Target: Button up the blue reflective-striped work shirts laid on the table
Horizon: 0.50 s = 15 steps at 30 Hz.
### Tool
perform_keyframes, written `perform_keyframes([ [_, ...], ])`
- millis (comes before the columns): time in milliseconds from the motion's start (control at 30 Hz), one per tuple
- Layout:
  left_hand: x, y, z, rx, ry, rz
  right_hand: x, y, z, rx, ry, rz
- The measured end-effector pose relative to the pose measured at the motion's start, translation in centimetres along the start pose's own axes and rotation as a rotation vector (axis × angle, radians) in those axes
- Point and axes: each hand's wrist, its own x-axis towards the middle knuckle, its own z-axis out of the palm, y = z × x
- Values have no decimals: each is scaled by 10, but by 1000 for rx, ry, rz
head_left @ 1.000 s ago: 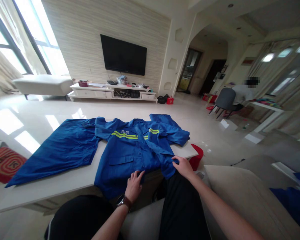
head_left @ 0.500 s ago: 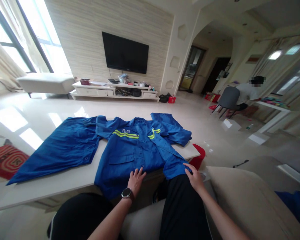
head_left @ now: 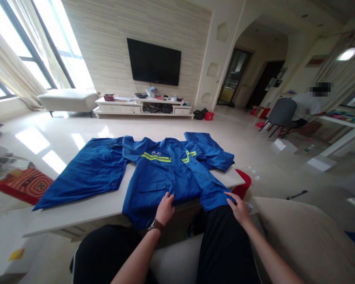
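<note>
The left hand (head_left: 165, 209) has been brought from loose, spread fingers to a curled grip, and the lower front of the jacket (head_left: 154, 197) is now pinched in it, near a button. The right hand (head_left: 239, 208) is held as it was a half-second ago — thumb and fingers closed on the edge of the other front flap, which was drawn outward just before. For the work in hand this means, it is judged, that both front edges are under control at once, with the opening kept spread.

The jacket is laid face up on the white table (head_left: 88, 210), its hem hung over the near side toward the lap. To its left a second blue garment (head_left: 88, 173) is spread, touching the sleeve.

A red bag (head_left: 29, 184) is seen at the left. Across the glossy floor (head_left: 130, 128) a TV (head_left: 154, 63) is mounted above a cluttered cabinet (head_left: 118, 108); at the right a grey chair (head_left: 282, 112) is occupied by a person (head_left: 304, 106) — turned toward another table (head_left: 340, 120).
</note>
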Motion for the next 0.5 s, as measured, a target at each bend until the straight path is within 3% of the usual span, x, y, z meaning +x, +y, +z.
perform_keyframes([
  [100,14,-3,-31,-282,163,-49,1,4,1,21,15,2],
  [200,23,-28,-90,-703,429,-259,1,6,2,32,18,-14],
  [267,22,-56,-132,-1060,777,-517,0,5,2,35,21,-21],
  [333,13,-83,-163,-1349,1055,-734,0,4,2,39,24,-16],
  [400,4,-101,-176,-1430,1158,-824,0,3,2,42,28,0],
  [500,-3,-107,-165,-1379,1152,-752,1,4,2,43,24,19],
])
